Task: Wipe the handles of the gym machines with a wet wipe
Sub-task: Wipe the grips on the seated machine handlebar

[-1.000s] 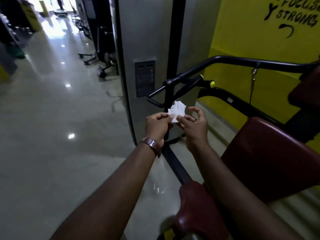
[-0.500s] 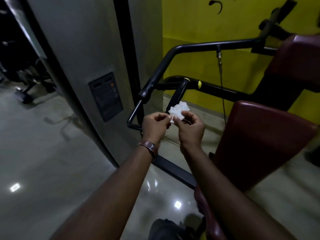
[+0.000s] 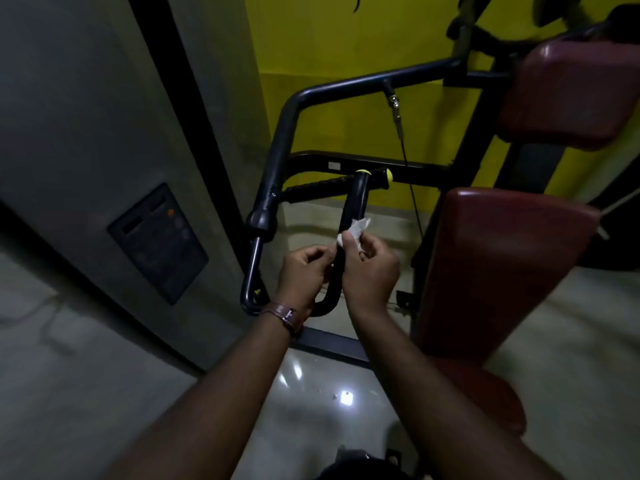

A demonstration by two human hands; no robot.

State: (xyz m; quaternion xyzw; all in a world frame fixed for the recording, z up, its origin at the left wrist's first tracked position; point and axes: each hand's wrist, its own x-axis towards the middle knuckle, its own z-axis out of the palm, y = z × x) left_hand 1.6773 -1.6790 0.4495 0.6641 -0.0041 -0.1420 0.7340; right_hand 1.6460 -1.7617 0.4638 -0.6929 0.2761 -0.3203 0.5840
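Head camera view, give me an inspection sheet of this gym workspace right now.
Surface: glossy tiled floor, light reflections.
Job's things: white wet wipe beside the upright black handle; contact unclear.
Clutter: nothing seen.
Hands: right hand pinches the wipe; left hand curled, whether it holds anything unclear.
Cables: machine cable hangs from the frame bar.
Surroundings: yellow wall, red pads, grey weight-stack housing.
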